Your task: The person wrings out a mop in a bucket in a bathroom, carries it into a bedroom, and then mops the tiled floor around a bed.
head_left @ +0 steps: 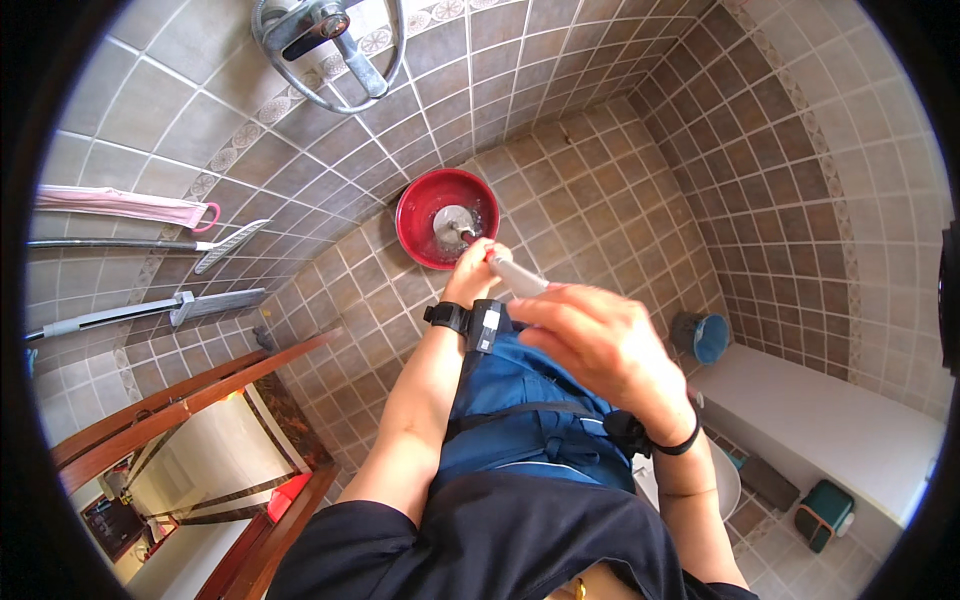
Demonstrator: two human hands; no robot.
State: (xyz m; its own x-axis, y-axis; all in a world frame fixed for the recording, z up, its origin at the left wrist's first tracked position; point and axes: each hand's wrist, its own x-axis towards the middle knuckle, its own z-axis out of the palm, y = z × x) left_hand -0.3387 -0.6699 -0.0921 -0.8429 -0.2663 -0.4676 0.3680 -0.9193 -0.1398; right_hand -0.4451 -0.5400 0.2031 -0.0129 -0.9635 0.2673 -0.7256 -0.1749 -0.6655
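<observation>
Clamping left hand (478,266) around mop handle (520,277) low down, likely for steering | closing right hand (605,340) on upper end, likely for leverage | holding round disc (452,222) inside red basin (409,241), near floor's (590,190) wall-side edge, probably containing splashes

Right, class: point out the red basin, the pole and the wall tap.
Red basin (412,213), head view: inner wall.
Pole (519,278), head view: its pale section.
Wall tap (354,60), head view: its lever.
</observation>
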